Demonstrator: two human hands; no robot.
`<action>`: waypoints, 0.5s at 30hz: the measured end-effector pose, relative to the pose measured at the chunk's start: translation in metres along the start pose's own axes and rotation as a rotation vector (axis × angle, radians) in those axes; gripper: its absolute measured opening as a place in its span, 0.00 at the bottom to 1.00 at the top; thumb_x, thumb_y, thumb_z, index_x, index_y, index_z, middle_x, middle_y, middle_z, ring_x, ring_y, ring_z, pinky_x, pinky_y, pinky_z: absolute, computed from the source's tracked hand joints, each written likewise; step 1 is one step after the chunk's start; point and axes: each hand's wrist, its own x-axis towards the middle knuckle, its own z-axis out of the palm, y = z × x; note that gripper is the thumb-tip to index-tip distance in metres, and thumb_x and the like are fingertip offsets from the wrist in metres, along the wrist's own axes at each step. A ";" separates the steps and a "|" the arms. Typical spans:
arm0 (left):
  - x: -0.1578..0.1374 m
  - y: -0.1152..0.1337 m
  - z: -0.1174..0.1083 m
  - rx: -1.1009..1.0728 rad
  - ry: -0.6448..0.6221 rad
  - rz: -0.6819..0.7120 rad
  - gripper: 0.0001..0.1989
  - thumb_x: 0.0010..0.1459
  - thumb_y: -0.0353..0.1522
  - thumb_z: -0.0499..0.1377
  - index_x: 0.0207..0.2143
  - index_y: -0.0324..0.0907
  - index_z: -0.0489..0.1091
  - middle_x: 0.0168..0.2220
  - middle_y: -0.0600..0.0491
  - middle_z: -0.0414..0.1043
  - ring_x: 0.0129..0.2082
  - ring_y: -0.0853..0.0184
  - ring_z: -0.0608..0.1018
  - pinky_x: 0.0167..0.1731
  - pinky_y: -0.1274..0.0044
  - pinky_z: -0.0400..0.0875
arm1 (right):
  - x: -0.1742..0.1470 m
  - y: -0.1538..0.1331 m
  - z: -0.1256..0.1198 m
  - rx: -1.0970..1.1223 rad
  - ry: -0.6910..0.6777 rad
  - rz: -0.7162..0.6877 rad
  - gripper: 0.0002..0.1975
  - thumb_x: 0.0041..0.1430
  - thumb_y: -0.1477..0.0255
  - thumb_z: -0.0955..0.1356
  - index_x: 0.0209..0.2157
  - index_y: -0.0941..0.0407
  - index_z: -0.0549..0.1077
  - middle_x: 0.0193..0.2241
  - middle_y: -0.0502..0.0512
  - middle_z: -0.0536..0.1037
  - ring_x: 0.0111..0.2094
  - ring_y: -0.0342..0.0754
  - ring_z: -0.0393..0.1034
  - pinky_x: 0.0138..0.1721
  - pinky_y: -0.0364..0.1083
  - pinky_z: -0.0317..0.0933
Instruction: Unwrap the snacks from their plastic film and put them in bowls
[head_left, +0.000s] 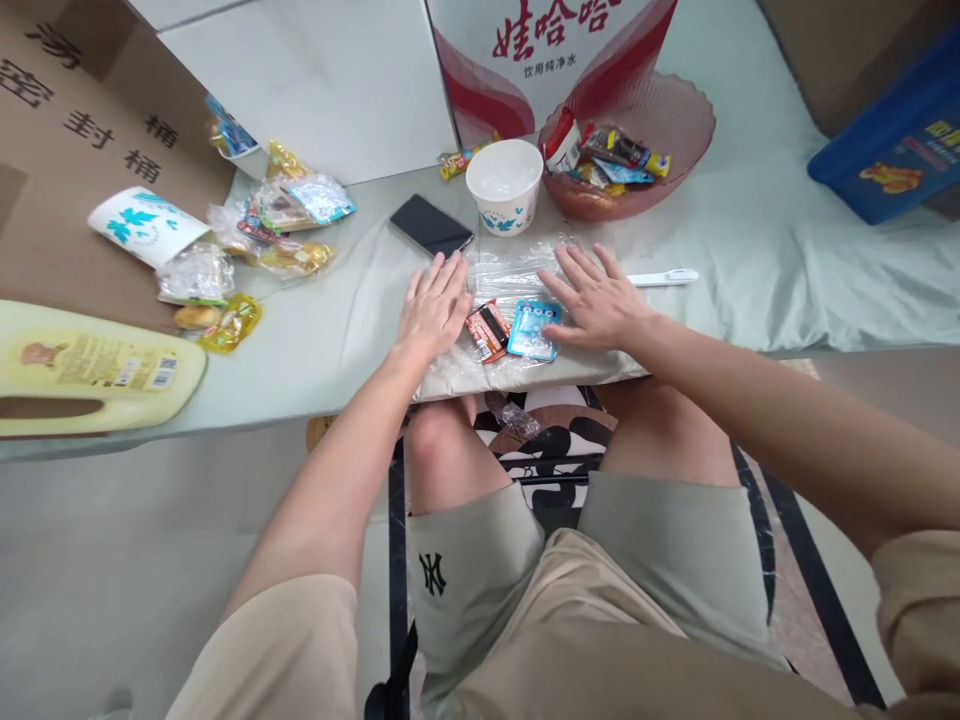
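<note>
My left hand point(435, 305) lies flat on the left part of a clear plastic film point(502, 270) spread on the cloth, fingers stretched forward. On the film's right side rests my right hand point(596, 300), palm down with its fingers spread. Between the hands lie a small orange-and-brown snack packet point(488, 331) and a light-blue packet point(533, 330), side by side. My right thumb reaches the blue packet's edge. A white plastic utensil handle point(664, 278) sticks out beyond my right hand; its other end is hidden. Just past the film stands a paper cup point(505, 187) with clear plastic inside.
A black phone point(430, 226) lies beyond my left hand. A pink glass bowl point(675, 130) holds several wrapped snacks. Wrapped snacks point(289, 215), a tipped paper cup point(146, 225) and a yellow jug point(97, 370) are at left, a blue container point(892, 130) at right. Boxes point(307, 80) stand behind.
</note>
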 end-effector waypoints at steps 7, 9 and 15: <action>-0.048 0.003 -0.015 0.120 -0.174 0.190 0.46 0.63 0.47 0.57 0.76 0.36 0.46 0.78 0.44 0.42 0.78 0.52 0.48 0.76 0.64 0.41 | -0.053 0.001 -0.009 0.066 -0.082 -0.295 0.41 0.59 0.61 0.67 0.72 0.50 0.58 0.75 0.55 0.55 0.75 0.65 0.45 0.71 0.70 0.39; -0.056 -0.003 -0.015 0.131 -0.206 0.155 0.48 0.63 0.48 0.57 0.76 0.34 0.45 0.78 0.43 0.41 0.78 0.52 0.48 0.76 0.64 0.42 | -0.059 0.003 -0.015 0.094 -0.062 -0.264 0.37 0.59 0.60 0.67 0.70 0.49 0.63 0.73 0.55 0.59 0.73 0.66 0.48 0.70 0.69 0.41; -0.059 -0.013 0.003 0.067 -0.114 0.038 0.35 0.70 0.42 0.43 0.74 0.34 0.52 0.76 0.44 0.49 0.77 0.56 0.52 0.75 0.63 0.46 | -0.017 -0.065 -0.042 0.124 0.100 0.166 0.24 0.68 0.59 0.59 0.54 0.56 0.77 0.54 0.68 0.78 0.55 0.67 0.69 0.56 0.66 0.61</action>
